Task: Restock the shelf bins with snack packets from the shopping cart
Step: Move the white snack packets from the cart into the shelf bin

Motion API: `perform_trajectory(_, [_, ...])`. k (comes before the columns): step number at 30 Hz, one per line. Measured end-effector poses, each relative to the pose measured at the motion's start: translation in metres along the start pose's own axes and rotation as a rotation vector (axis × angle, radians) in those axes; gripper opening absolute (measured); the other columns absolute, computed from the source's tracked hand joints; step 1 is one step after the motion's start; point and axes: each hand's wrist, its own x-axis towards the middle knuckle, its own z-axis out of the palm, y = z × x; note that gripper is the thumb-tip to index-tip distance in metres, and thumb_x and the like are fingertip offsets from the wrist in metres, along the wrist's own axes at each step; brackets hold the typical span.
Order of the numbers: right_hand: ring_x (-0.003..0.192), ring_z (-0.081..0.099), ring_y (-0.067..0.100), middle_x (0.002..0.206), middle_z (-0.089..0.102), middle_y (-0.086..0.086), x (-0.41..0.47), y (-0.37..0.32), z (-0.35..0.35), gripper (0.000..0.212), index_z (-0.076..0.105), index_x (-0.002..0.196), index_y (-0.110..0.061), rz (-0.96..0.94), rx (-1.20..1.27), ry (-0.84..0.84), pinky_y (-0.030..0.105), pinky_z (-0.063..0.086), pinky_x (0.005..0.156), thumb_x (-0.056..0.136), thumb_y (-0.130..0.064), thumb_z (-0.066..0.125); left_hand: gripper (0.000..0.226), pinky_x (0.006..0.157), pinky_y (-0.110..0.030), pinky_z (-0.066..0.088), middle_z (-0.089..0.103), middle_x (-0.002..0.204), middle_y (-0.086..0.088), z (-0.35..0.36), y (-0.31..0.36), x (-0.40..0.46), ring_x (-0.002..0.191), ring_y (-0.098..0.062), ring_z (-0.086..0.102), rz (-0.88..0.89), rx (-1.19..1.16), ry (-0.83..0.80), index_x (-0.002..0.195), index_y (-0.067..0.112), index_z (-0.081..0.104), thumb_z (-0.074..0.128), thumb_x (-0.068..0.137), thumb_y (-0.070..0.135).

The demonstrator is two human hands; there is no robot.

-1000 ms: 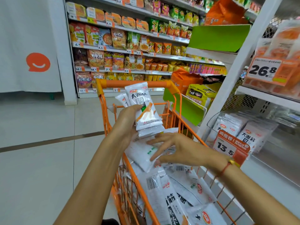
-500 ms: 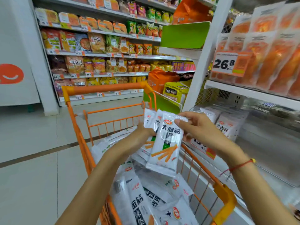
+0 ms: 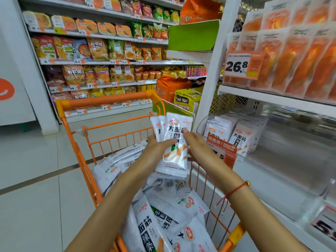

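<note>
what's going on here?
A person is restocking snacks. The left hand grips a fanned stack of white packets above the orange cart, which holds many more. The right hand lies flat against the stack's right side. The shelf bin to the right already holds a few matching packets.

White snack packets (image 3: 174, 142) with black lettering, orange sticks; orange shopping cart (image 3: 109, 100); red wrist string (image 3: 236, 190); orange price tag (image 3: 242, 64), black numerals.
</note>
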Motion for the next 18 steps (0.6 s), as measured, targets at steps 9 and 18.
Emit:
perform_trajectory(9, [0.07,0.046,-0.001,0.088,0.054,-0.004,-0.023,0.017,-0.004,0.037,0.049,0.109,-0.026,0.05,-0.104,-0.39,0.004,0.041,0.061,0.095,0.005,0.034,0.062,0.092,-0.022,0.04,0.041,0.135,-0.004,-0.006,-0.023,-0.001,0.116,-0.016,0.045,0.007,0.408,-0.291,0.146,0.013,0.013,0.05,0.097,0.01])
perform_trajectory(18, [0.109,0.061,0.031,0.124,0.062,0.015,-0.025,0.029,0.005,0.047,0.055,0.121,-0.015,0.21,0.065,-0.37,0.045,0.053,0.09,0.088,0.016,0.04,0.036,0.078,-0.032,0.047,0.058,0.102,-0.013,-0.002,-0.033,-0.002,0.094,-0.024,0.054,-0.177,0.268,-0.237,0.112,0.005,0.046,0.054,0.078,-0.007])
